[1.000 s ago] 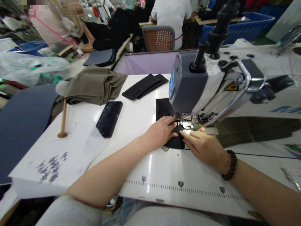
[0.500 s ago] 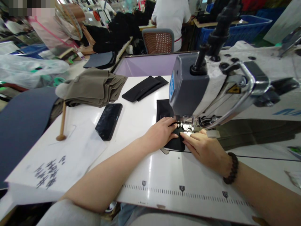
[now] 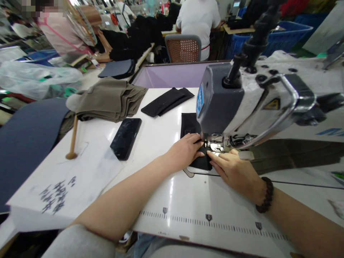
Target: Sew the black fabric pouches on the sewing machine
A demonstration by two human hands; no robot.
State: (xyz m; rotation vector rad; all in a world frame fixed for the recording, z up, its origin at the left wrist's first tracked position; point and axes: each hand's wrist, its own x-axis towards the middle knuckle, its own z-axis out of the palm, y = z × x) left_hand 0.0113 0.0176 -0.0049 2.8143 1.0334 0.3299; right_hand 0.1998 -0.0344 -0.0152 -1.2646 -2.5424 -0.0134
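A black fabric piece (image 3: 202,163) lies flat on the white machine bed under the sewing machine head (image 3: 219,98), beside the metal presser foot (image 3: 215,146). My left hand (image 3: 185,152) rests on it left of the foot, fingers laid forward and thumb apart. From the right, my right hand (image 3: 233,168) touches the piece's right edge with its stretched index fingertip, just in front of the foot. Its other fingers are bent and partly hidden. The needle area is mostly covered by the head and my fingers.
Black folded pieces (image 3: 168,101), a phone (image 3: 126,139) and stacked olive fabric (image 3: 110,99) lie to the left. A wooden-handled tool (image 3: 72,139) stands near handwritten paper (image 3: 88,172). More olive fabric (image 3: 298,154) lies under the machine arm. People sit beyond, one near a chair (image 3: 183,48).
The view has shifted slightly. The black fabric piece has slid a little away from me beside the foot, while both my hands keep nearly the same pose.
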